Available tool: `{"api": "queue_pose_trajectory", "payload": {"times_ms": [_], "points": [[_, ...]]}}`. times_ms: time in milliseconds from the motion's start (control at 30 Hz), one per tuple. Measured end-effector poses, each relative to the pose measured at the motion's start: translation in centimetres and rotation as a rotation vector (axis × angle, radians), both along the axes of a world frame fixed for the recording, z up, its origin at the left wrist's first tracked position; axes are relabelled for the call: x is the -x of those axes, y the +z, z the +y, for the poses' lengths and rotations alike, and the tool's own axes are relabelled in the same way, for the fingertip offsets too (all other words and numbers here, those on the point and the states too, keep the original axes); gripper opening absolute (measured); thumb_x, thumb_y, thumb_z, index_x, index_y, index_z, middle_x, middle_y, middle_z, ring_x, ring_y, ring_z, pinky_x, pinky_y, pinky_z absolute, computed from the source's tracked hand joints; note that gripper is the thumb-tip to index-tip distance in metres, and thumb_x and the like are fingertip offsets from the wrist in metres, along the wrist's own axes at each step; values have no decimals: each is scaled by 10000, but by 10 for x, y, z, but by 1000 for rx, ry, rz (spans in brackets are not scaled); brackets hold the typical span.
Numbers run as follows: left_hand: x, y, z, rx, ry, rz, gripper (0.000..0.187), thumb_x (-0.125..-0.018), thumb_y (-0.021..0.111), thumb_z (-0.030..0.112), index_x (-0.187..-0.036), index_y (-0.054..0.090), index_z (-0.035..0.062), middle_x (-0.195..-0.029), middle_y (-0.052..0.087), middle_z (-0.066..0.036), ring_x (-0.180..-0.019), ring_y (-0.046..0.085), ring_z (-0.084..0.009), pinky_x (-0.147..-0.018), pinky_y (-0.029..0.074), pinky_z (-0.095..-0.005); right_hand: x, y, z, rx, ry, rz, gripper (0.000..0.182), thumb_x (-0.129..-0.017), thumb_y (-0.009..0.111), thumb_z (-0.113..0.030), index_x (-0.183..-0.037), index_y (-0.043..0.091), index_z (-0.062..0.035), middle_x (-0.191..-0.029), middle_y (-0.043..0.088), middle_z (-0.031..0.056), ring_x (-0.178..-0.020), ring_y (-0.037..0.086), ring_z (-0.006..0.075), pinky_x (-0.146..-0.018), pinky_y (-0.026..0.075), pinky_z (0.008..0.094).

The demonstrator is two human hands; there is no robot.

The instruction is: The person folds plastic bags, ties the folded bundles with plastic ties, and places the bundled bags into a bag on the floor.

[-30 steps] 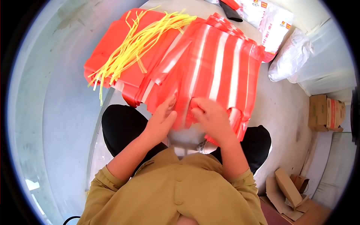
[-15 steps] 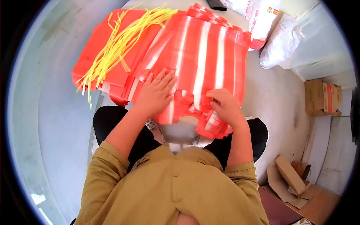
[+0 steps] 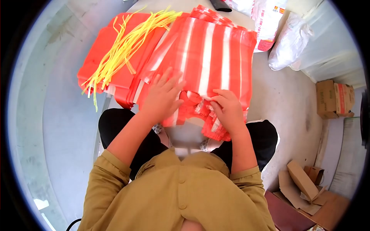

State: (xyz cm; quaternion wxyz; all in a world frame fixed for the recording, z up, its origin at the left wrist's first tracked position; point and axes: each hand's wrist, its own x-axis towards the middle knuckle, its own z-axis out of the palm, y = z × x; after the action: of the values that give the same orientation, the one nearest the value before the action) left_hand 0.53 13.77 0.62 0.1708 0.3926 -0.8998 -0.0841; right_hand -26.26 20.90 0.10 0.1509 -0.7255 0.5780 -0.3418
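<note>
A stack of red-and-white striped plastic bags (image 3: 216,57) lies in front of me, its handle end bunched and crumpled near my knees. My left hand (image 3: 162,98) rests on the left part of the top bag with fingers spread, slightly blurred. At the handle cut-out, my right hand (image 3: 229,111) pinches a fold of the top plastic bag between thumb and fingers. Beside the striped stack, on the left, is a pile of plain red plastic bags (image 3: 96,50). A bundle of thin yellow strips (image 3: 123,50) lies loosely across that red pile.
White printed sacks (image 3: 266,23) and a clear plastic bundle (image 3: 289,42) stand at the back right. A cardboard box (image 3: 327,100) sits by the right wall. Flattened cardboard (image 3: 300,181) lies at the lower right. My knees are under the front edge of the bags.
My left hand has lifted or shifted slightly on the bag, with its fingers more spread. The right hand has moved a little left and now pinches a fold at the cut-out.
</note>
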Motion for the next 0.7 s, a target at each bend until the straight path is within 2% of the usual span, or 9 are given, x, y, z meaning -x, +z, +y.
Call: {"api": "queue_pose_trajectory", "payload": {"times_ms": [100, 133, 200, 300, 333, 433, 533, 600, 700], "points": [[18, 5, 7, -115, -78, 194, 647, -841, 808, 179, -1437, 566, 102, -1536, 516, -117, -1533, 326, -403, -1208, 345, -555, -1, 4, -2, -139, -111, -250, 107, -912, 722, -51, -1000, 742, 7, -1227, 710, 153, -1131, 648, 312, -943, 531, 383], [26, 7, 9, -156, -100, 267, 659, -825, 821, 165, -1430, 567, 101, -1511, 537, -123, -1523, 341, -415, -1200, 364, -541, -2, 6, -3, -122, -90, -242, 118, -905, 729, -68, -996, 746, 3, -1208, 713, 160, -1118, 653, 324, -934, 536, 398], [47, 6, 10, -181, -63, 371, 537, -814, 812, 140, -1323, 646, 102, -1453, 586, -121, -1476, 409, -412, -1164, 411, -524, -2, 9, -7, -86, -50, -224, 141, -889, 743, -103, -990, 753, -4, -1171, 719, 175, -1092, 663, 348, -916, 547, 429], [66, -11, -3, -119, -42, 398, 333, -825, 783, 102, -1153, 724, 98, -1392, 640, -113, -1444, 449, -437, -1154, 428, -515, 1, 16, -7, -72, 7, -96, 158, -904, 739, -62, -1044, 742, 13, -1270, 698, 151, -1183, 636, 315, -981, 521, 391], [70, -17, -6, -83, -40, 385, 263, -834, 771, 88, -1095, 743, 96, -1377, 655, -110, -1440, 452, -450, -1159, 424, -515, -1, 19, -5, -68, -39, -89, 174, -898, 743, -60, -1058, 739, 9, -1268, 698, 151, -1199, 631, 320, -994, 519, 394], [76, -16, -7, -184, 10, 434, 83, -856, 733, 55, -930, 756, 84, -1325, 689, -108, -1426, 475, -438, -1154, 431, -503, -8, 25, -5, -49, -141, -74, 235, -879, 752, -48, -1109, 730, -4, -1257, 701, 151, -1234, 622, 336, -1026, 514, 405], [69, -17, -8, -256, -50, 415, 193, -884, 698, 39, -1062, 755, 88, -1357, 670, -123, -1433, 471, -426, -1151, 434, -489, -7, 20, -13, -6, -100, -26, 297, -869, 749, -25, -1165, 721, -14, -1231, 713, 148, -1218, 637, 332, -1026, 521, 405], [65, -14, -5, -257, -5, 468, 268, -918, 671, 46, -1178, 725, 78, -1401, 640, -136, -1446, 467, -401, -1162, 423, -468, 0, 9, -25, 44, 21, 51, 301, -881, 736, -11, -1181, 715, -11, -1215, 724, 142, -1172, 666, 302, -1000, 535, 381], [48, -16, -9, -248, 148, 641, 370, -997, 618, 139, -1354, 634, 41, -1477, 582, -172, -1438, 486, -363, -1170, 410, -434, -3, 1, -31, -184, -164, -404, 344, -875, 760, -85, -1214, 714, -44, -1183, 724, 130, -1063, 689, 287, -903, 549, 364]]}}
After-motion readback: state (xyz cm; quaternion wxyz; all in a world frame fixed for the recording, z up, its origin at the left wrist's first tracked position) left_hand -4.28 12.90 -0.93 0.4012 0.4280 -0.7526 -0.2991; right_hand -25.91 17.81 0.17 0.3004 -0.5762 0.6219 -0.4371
